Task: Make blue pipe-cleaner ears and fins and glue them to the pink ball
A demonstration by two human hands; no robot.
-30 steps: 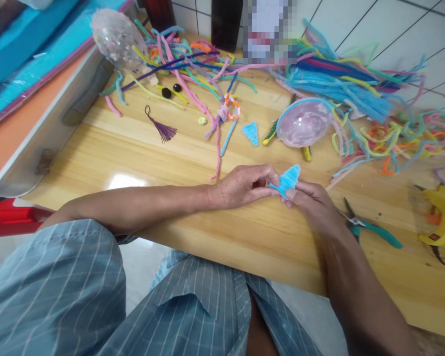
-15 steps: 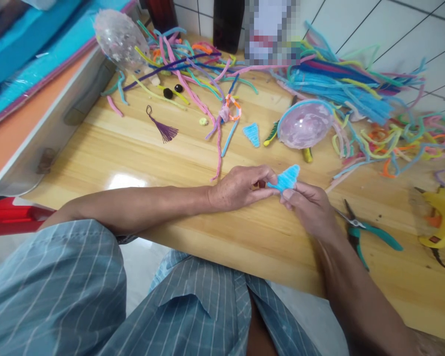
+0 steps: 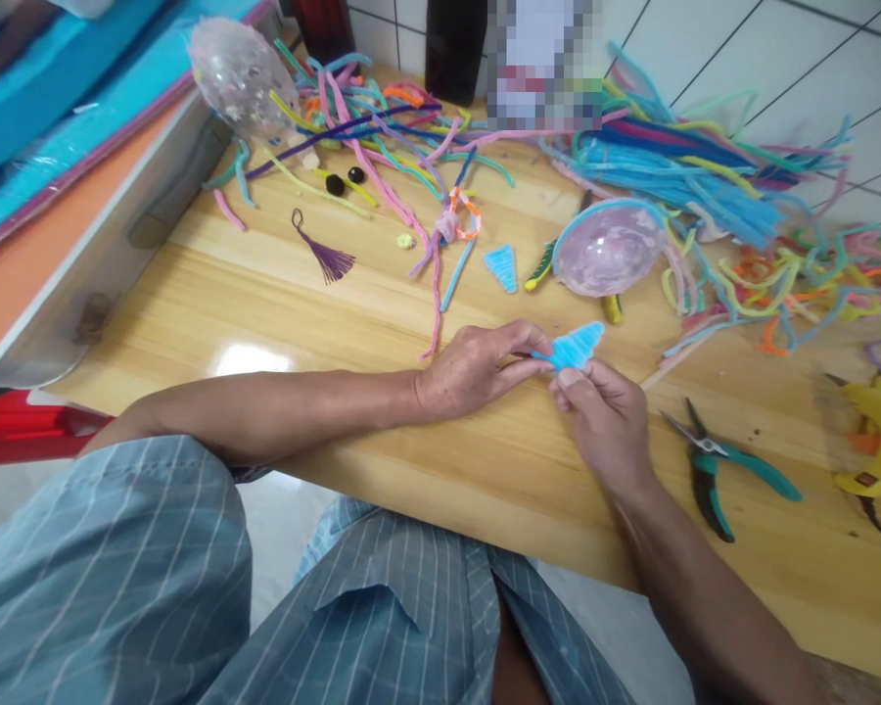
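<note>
Between my hands, above the wooden table, is a blue pipe-cleaner triangle [image 3: 579, 345] with its narrow end pointing up and right. My left hand [image 3: 477, 367] pinches its left edge between thumb and fingers. On its lower right side, my right hand [image 3: 606, 411] grips it with the thumb on top. A similar, smaller blue triangle [image 3: 501, 267] lies flat on the table beyond my left hand. Close behind it stands a clear pinkish plastic half-shell [image 3: 609, 250] with a blue pipe-cleaner rim, resting across yellow-and-green handles [image 3: 541, 266].
Teal-handled pliers [image 3: 712, 450] lie open at right, near a yellow glue gun [image 3: 877, 431]. Pipe cleaners [image 3: 675, 181] heap along the tiled wall. A purple tassel [image 3: 326, 257], black beads [image 3: 335, 184] and a clear plastic shell [image 3: 239, 78] are left, beside a storage bin [image 3: 139, 211].
The held triangle has shifted slightly right and shows more of its length. My right hand has turned a little and moved lower on it; my left hand still pinches the left edge.
</note>
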